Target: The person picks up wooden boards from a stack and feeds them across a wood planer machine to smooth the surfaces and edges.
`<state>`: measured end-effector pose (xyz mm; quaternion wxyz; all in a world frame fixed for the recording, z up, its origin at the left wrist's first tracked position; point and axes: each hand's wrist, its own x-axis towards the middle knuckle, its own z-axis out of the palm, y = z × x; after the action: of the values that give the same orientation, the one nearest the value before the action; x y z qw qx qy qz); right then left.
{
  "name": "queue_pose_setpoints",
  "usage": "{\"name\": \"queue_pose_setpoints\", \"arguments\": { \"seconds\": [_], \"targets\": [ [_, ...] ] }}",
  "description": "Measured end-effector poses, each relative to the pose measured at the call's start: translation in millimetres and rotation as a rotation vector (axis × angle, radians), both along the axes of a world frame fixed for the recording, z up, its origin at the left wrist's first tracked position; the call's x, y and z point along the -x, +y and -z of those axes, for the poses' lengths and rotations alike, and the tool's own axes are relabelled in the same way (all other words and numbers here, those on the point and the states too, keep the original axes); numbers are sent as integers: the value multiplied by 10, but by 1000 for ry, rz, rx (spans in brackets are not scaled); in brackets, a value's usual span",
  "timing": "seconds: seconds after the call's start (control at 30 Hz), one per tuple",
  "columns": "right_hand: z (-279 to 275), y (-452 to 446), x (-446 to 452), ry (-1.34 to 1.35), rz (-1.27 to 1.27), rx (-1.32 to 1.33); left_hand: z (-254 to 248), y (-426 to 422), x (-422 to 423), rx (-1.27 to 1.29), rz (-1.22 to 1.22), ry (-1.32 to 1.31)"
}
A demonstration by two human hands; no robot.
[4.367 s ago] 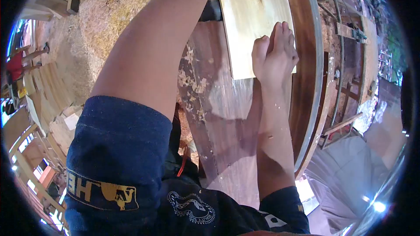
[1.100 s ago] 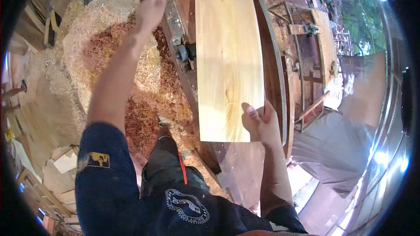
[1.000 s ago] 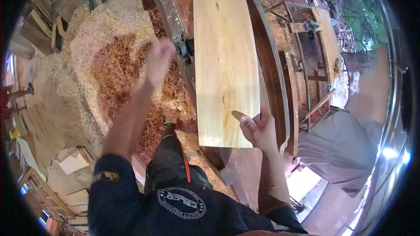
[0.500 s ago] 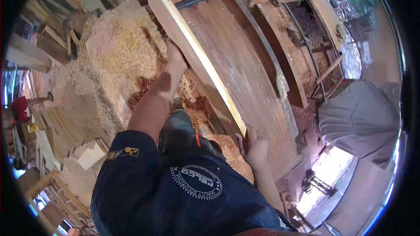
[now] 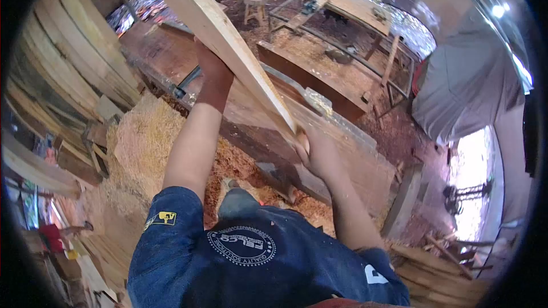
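Observation:
A long pale wooden board [image 5: 225, 34] slants across the upper middle of the view, lifted above a wooden workbench [image 5: 348, 165]. My left hand [image 5: 213, 74] grips it from the near side, under its middle; the fingertips are hidden behind the board. Around its lower right end my right hand [image 5: 318, 151] is closed, thumb pressed on the end. A dark metal bar [image 5: 189, 78] lies across the bench beside my left wrist.
A pile of sawdust [image 5: 145, 137] lies left of the bench. Long planks [image 5: 80, 40] lean at the far left. Beyond the bench are a reddish board [image 5: 311, 82], a metal-framed table [image 5: 348, 8] and a stool [image 5: 256, 7]. A grey cover [image 5: 462, 85] hangs at right. Another person in red [image 5: 51, 238] is at far left.
Both hands have raised the board off the bench, and its far end has swung left. The view has turned, showing more of the leaning planks and the stool.

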<state>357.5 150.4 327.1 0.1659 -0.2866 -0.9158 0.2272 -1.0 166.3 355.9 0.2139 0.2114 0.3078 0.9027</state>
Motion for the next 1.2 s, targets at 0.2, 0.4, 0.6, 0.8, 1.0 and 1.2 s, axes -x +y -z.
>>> {"name": "queue_pose_setpoints", "arguments": {
  "seconds": [0.2, 0.4, 0.6, 0.8, 1.0, 1.2],
  "targets": [
    [-734, 143, 90, 382, -91, -147, 138, 112, -518, -18, -56, 75],
    [-813, 264, -144, 347, -48, -6, 508, 51, -908, 117, -137, 82],
    [-688, 216, -236, 418, -69, -102, 517, -167, -1043, 173, -130, -6],
    [-776, 421, -367, 329, 5, -73, 864, -479, -1172, 305, 28, 71],
    [-765, 551, -572, 297, 31, -192, 1019, -567, -1557, 546, 189, 222],
    [-921, 371, -855, 685, 110, 86, 1412, -519, -1628, 553, 280, 155]
  ]
}}
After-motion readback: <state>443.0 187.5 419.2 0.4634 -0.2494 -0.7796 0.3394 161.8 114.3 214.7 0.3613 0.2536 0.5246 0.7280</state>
